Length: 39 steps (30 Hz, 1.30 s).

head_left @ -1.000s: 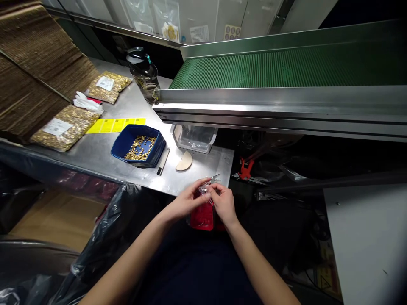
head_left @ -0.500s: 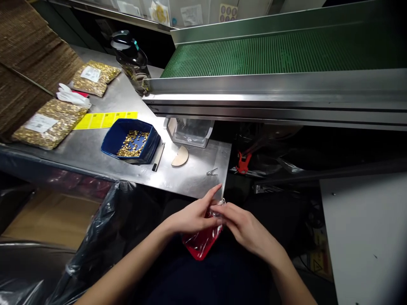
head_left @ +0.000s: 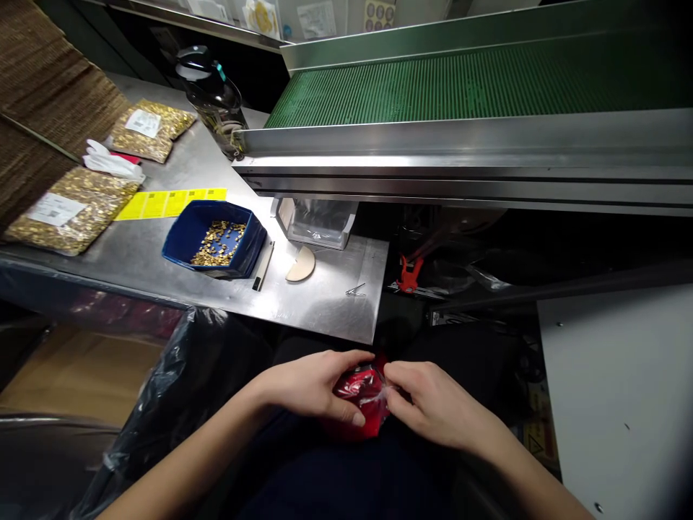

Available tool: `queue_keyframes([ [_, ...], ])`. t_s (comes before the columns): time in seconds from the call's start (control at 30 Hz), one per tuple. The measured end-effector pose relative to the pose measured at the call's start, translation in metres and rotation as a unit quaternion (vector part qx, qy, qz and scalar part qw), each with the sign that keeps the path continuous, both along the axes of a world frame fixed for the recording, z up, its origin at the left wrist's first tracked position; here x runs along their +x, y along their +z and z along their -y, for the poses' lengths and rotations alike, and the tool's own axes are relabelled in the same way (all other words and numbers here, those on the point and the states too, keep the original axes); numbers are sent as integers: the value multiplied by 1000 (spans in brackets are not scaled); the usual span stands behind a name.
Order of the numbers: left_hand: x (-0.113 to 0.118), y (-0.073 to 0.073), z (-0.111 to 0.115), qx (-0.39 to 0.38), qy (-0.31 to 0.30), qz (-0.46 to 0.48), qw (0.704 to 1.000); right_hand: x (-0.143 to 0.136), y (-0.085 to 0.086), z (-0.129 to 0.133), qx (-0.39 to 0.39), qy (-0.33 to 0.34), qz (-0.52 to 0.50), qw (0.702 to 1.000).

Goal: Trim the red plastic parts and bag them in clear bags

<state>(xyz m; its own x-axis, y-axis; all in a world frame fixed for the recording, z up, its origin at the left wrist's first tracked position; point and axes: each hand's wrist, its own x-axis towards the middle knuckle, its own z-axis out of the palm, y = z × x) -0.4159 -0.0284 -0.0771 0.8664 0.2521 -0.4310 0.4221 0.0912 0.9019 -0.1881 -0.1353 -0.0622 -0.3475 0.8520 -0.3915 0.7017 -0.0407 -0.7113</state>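
A red item in clear plastic wrap rests at my lap, just below the table's front corner. Around its left side my left hand is closed, thumb across the front and fingers over the top. My right hand pinches the plastic at the right edge between thumb and fingers. What the red item is exactly, I cannot make out. On the metal table beyond my hands lie a small nail clipper and a pale half-round disc.
A blue bin with small gold pieces stands on the table beside a white-and-black stick. Bags of gold pieces, yellow labels and a dark bottle lie farther off. The green conveyor overhangs the table's right side.
My left hand has come down and wrapped around the red item, its index finger no longer pointing out. My right hand has shifted slightly down and right, pinching the plastic. The view moved slightly.
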Motion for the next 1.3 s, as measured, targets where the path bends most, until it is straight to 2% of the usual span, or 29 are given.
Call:
queue_keyframes([
  [0.1, -12, 9, -4, -103, -25, 26, 994, -6, 0, 1, -49, -54, -14, 997],
  [0.17, -16, 6, -4, -151, -12, 41, 988, -11, 1, 2, -75, -101, -28, 992],
  [0.33, -18, -21, 8, -248, 56, 112, 961, -25, 2, 6, -106, -190, -97, 971],
  [0.4, -16, -29, 15, -233, 64, 104, 965, -29, 0, 8, -96, -220, -123, 963],
  [0.43, -15, -31, 18, -197, 67, 87, 974, -32, -3, 10, -94, -235, -140, 957],
  [0.5, -12, -31, 25, -79, 83, 59, 992, -36, -9, 13, -90, -280, -185, 938],
  [0.57, -9, -29, 32, 45, 120, 71, 989, -41, -15, 16, -100, -335, -249, 903],
  [0.6, -7, -28, 35, 81, 139, 90, 983, -43, -18, 17, -115, -363, -290, 878],
  [0.63, -6, -28, 38, 88, 156, 112, 977, -45, -19, 17, -133, -389, -330, 850],
  [0.67, -5, -28, 40, 61, 171, 137, 974, -46, -19, 17, -151, -406, -365, 824],
  [0.7, -5, -30, 43, 3, 189, 157, 969, -47, -17, 17, -164, -415, -388, 806],
  [0.73, -4, -32, 45, -76, 214, 170, 959, -47, -14, 17, -163, -416, -398, 802],
  [0.77, -4, -34, 47, -166, 244, 171, 940, -48, -10, 16, -146, -404, -393, 813],
  [0.83, -3, -39, 50, -344, 287, 132, 884, -48, 0, 15, -91, -332, -350, 871],
  [0.9, -2, -43, 51, -474, 293, 66, 828, -49, 9, 12, -31, -216, -287, 933],
  [0.93, -1, -44, 50, -517, 285, 43, 806, -50, 11, 11, -7, -153, -258, 954],
  [1.0, -1, -46, 48, -557, 283, 34, 780, -52, 13, 10, 31, -55, -213, 975],
  [1.03, -2, -46, 45, -558, 294, 47, 774, -52, 12, 9, 43, -31, -199, 978],
  [1.1, -3, -45, 40, -538, 328, 95, 771, -53, 8, 10, 39, -58, -188, 980],
  [1.17, -5, -43, 34, -499, 362, 159, 771, -53, 3, 13, -20, -167, -221, 961],
  [1.23, -8, -39, 30, -457, 359, 225, 782, -54, -3, 15, -119, -289, -299, 902],
  [1.3, -10, -34, 27, -400, 325, 278, 811, -57, -8, 17, -198, -356, -372, 834],
])
